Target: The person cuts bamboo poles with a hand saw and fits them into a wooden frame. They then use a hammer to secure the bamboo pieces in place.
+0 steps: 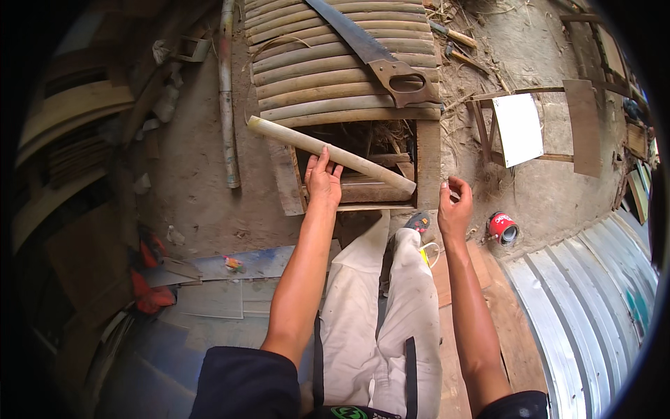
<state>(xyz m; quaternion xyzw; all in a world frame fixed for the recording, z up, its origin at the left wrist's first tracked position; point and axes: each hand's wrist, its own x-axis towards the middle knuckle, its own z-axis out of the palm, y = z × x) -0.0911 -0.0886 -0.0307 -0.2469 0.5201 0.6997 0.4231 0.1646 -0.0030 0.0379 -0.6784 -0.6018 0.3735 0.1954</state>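
Dark sleeves (244, 380) nearest me — left hand (323, 187) clamped on a slanting pole (370, 167); right hand (455, 209) curled, contents unclear. Positioning step, I judge — next calls for straightening it.

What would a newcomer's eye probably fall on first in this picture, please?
Probably the handsaw lying on the bamboo slats at top centre. Just below, the left hand holds a bamboo piece slantwise over the wooden frame's open part. The red can also stands out, right of centre.
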